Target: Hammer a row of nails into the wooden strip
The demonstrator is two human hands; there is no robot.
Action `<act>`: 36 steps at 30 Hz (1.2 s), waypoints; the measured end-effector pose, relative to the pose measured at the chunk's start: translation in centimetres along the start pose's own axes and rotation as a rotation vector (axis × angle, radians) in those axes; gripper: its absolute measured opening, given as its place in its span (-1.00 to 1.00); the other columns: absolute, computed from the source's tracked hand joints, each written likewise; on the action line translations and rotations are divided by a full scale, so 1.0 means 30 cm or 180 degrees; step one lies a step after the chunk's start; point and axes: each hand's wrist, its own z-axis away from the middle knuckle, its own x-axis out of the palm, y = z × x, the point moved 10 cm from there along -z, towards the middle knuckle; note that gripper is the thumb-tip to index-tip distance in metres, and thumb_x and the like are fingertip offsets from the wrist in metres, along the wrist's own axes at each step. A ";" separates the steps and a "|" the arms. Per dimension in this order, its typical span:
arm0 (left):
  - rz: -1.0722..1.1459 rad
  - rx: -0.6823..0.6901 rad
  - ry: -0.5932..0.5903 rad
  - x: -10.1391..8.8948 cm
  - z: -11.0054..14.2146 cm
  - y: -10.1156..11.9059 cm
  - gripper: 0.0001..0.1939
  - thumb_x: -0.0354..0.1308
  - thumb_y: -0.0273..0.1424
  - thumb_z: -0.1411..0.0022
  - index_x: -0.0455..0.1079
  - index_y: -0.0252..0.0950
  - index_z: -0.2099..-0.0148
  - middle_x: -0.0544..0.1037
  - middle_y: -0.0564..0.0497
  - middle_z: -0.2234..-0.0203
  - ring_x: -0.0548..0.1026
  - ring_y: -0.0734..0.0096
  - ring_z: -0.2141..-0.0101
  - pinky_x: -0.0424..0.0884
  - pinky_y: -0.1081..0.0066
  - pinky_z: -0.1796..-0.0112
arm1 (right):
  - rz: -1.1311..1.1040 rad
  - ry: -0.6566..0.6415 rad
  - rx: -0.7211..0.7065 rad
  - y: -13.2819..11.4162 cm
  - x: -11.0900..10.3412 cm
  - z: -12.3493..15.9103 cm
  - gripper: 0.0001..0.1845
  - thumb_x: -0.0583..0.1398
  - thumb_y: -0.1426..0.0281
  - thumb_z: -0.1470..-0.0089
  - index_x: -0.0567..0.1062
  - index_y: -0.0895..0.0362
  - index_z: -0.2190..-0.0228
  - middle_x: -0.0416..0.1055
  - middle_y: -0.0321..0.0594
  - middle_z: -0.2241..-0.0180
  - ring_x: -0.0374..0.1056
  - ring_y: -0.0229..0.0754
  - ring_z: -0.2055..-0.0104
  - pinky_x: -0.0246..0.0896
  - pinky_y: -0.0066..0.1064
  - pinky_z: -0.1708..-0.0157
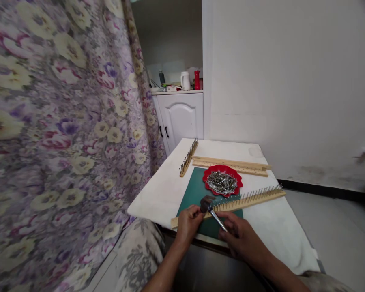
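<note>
My right hand [239, 233] is closed round the shiny metal handle of a hammer [218, 219]. Its dark head is low over a wooden strip [255, 200], right beside the fingers of my left hand [188, 224]. Those fingers are pinched together at the strip's near left part; what they hold, if anything, is hidden. A row of upright nails runs along the strip from the hammer head to its right end. The strip lies slantwise across a green mat [192, 194]. Just behind it, a red scalloped dish [205, 181] holds a heap of loose nails [222, 182].
Another nail-studded strip [189, 159] lies at the table's far left, with plain wooden strips [231, 165] beside it. A whitish cloth covers the table [161, 190]. A floral curtain [79, 142] hangs at left; a white cabinet [182, 117] and a wall [292, 81] stand behind.
</note>
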 end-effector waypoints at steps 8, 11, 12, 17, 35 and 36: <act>0.0021 0.0075 0.0032 0.001 -0.002 0.002 -0.79 0.07 -0.38 -0.08 0.31 -0.33 0.56 0.27 0.12 0.63 0.25 0.53 0.54 0.09 0.55 0.50 | 0.0083 -0.0108 0.0027 0.007 0.011 0.000 -0.55 0.12 0.51 0.00 0.35 0.01 0.03 0.32 -0.46 0.58 0.11 -0.42 0.75 0.04 -0.60 0.77; 0.0002 0.0083 0.0032 0.001 -0.001 0.005 -0.80 0.06 -0.40 -0.08 0.34 -0.33 0.55 0.27 0.13 0.64 0.25 0.53 0.55 0.08 0.55 0.51 | 0.0148 -0.0172 0.0052 0.020 0.019 -0.001 -0.56 0.12 0.52 0.00 0.35 0.02 0.04 0.29 -0.46 0.59 0.09 -0.42 0.74 0.02 -0.61 0.78; -0.0015 0.0082 0.0032 0.001 -0.001 0.005 -0.80 0.06 -0.40 -0.08 0.34 -0.33 0.55 0.28 0.12 0.63 0.26 0.53 0.55 0.08 0.55 0.51 | 0.0124 -0.0158 0.0063 0.022 0.017 0.000 -0.56 0.12 0.52 -0.01 0.35 0.02 0.04 0.29 -0.46 0.58 0.10 -0.42 0.74 0.02 -0.61 0.77; -0.0016 0.0111 0.0042 0.001 0.003 -0.002 -0.85 0.08 -0.40 -0.09 0.42 -0.31 0.46 0.40 0.09 0.56 0.36 0.49 0.50 0.16 0.54 0.47 | -0.0186 -0.0023 0.0093 0.005 -0.009 0.006 -0.58 0.12 0.47 -0.04 0.30 0.02 0.02 0.31 -0.46 0.55 0.11 -0.45 0.75 0.03 -0.60 0.76; -0.0123 0.0133 0.0004 0.010 -0.005 -0.005 -0.78 0.04 -0.39 -0.08 0.26 -0.31 0.58 0.21 0.13 0.64 0.22 0.54 0.56 0.05 0.54 0.52 | 0.0127 -0.0140 0.0109 0.011 0.011 -0.001 -0.60 0.12 0.45 -0.04 0.33 0.04 0.03 0.37 -0.44 0.56 0.15 -0.42 0.76 0.03 -0.60 0.78; -0.0120 0.0124 0.0000 0.011 -0.005 -0.006 -0.78 0.05 -0.38 -0.08 0.26 -0.32 0.58 0.21 0.13 0.64 0.22 0.54 0.56 0.05 0.54 0.52 | 0.0128 -0.0125 0.0098 0.005 0.011 -0.001 -0.60 0.12 0.46 -0.04 0.33 0.05 0.03 0.37 -0.44 0.56 0.16 -0.42 0.75 0.05 -0.60 0.77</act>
